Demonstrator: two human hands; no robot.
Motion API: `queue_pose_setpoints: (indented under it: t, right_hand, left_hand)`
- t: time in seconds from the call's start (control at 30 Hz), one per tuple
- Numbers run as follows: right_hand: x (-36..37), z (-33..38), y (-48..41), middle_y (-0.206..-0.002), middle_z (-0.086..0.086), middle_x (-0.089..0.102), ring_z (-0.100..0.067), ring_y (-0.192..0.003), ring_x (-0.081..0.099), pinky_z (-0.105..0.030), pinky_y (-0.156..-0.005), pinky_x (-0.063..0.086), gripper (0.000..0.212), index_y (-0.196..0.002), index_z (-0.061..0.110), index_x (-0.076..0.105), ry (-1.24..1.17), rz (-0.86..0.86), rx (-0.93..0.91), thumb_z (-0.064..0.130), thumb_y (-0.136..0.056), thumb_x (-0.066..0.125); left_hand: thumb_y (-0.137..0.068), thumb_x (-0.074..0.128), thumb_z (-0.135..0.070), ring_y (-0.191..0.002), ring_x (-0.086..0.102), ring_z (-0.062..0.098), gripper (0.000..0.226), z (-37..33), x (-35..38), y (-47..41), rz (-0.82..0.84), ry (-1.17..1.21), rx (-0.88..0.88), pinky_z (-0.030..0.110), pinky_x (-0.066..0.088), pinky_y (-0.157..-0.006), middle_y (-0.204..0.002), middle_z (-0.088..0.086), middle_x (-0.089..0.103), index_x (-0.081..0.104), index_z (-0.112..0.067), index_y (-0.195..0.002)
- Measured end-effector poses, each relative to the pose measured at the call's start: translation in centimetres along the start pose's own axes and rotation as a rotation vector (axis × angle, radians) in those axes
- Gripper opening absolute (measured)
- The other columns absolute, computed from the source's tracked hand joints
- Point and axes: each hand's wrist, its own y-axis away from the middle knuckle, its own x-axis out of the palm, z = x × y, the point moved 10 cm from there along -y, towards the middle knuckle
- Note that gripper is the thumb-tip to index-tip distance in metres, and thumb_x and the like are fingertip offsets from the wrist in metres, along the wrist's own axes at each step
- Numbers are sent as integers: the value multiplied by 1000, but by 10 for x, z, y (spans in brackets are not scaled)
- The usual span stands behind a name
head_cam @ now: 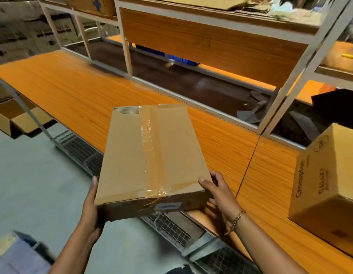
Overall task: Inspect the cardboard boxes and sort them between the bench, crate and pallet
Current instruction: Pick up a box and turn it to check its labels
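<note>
At the far left, an open cardboard box (pixel 15 117) sat on the floor with its flaps spread. A corner of a blue plastic crate (pixel 17 256) showed at the bottom left edge, blurred. The orange wood-grain counter (pixel 73 89) ran from the upper left down to the lower right, with a wire mesh shelf (pixel 82 153) beneath its near edge.

The left hand (pixel 90 210) gripped the near left corner of a flat cardboard box (pixel 128 155). Its thumb lay up along the box's left side, and its fingers were hidden underneath. The box was held in the air over the counter's near edge, tilted so that its top faced the camera. A strip of clear tape (pixel 150 147) ran down its middle seam, crumpled at the near end, and a small white label (pixel 168 206) sat on the near end face.

The right hand (pixel 219 192) held the near right corner, thumb pressed on the top face and fingers (pixel 216 177) curled round the right side. A gold bracelet (pixel 236 220) circled that wrist.

Further right, a taller printed cardboard box (pixel 325 182) stood on the counter, well apart from the held one. Above it, a white metal shelf frame (pixel 302 76) rose, and a small yellow object (pixel 349 56) lay on a shelf board at the right edge.
</note>
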Motion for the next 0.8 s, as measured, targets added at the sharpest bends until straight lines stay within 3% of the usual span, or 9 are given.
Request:
queue_pose_setpoints:
  t: [0.07,0.13,0.23,0.3,0.43,0.53,0.6,0.7,0.8]
  right_hand:
    - [3,-5,1,-129,10,63,-12,-117,59,-38,-94,50,52,-131,37,57,-100,24,76,65,-88,57]
    - [3,-14,0,-133,9,62,-16,-122,55,-48,-105,46,65,-137,42,55,-192,38,149,79,-84,51]
    - [7,-21,-4,-143,9,56,-18,-130,51,-52,-116,36,83,-147,45,44,-186,64,155,87,-75,52]
    - [10,-19,-4,-147,7,55,-19,-133,50,-51,-118,34,103,-149,40,44,-172,59,131,91,-60,59]
    - [5,-7,-1,-116,4,72,-20,-110,63,-43,-95,49,89,-125,29,62,-279,0,55,75,-49,70]
    - [-8,9,8,-99,4,76,-18,-96,68,-34,-74,53,87,-125,22,61,-339,-56,0,67,-50,67]
    - [-25,27,18,-100,7,75,-14,-96,68,-30,-67,51,81,-122,24,62,-356,-118,-67,66,-53,62]
    - [-56,53,37,-127,-2,69,-23,-117,59,-43,-85,50,79,-124,27,65,-371,-204,-122,67,-56,61]
    - [-89,77,64,-133,-2,67,-22,-120,60,-58,-99,49,82,-130,29,63,-359,-236,-159,69,-58,61]
  left_hand:
    - [-87,44,-83,-112,68,34,69,2,-5,-5,31,18,-32,58,47,-102,-117,8,78,74,-31,-121]
    - [-86,46,-80,-114,65,33,63,4,-8,-6,59,-21,-67,62,43,-105,-119,7,75,70,-33,-119]
    - [-94,53,-65,-109,60,33,38,3,-5,-1,79,-68,-105,59,44,-96,-116,7,70,65,-33,-109]
    - [-85,63,-57,-105,60,33,37,-1,-4,0,64,-52,-90,50,47,-85,-114,10,69,65,-29,-108]
    - [-86,61,-52,-101,59,31,32,-21,4,0,75,-4,-28,50,44,-85,-111,11,68,66,-27,-105]
    - [-79,61,-53,-101,61,31,38,-44,23,6,146,6,29,48,44,-82,-111,9,70,68,-28,-107]
    - [-94,55,-46,-102,62,31,28,-61,43,15,229,39,67,49,47,-84,-111,7,72,72,-28,-106]
    - [-99,50,-37,-104,63,32,32,-88,73,29,329,88,157,53,46,-89,-106,3,76,81,-29,-95]
    - [-81,65,-42,-109,60,32,28,-106,108,47,444,155,205,52,45,-87,-117,5,67,67,-31,-107]
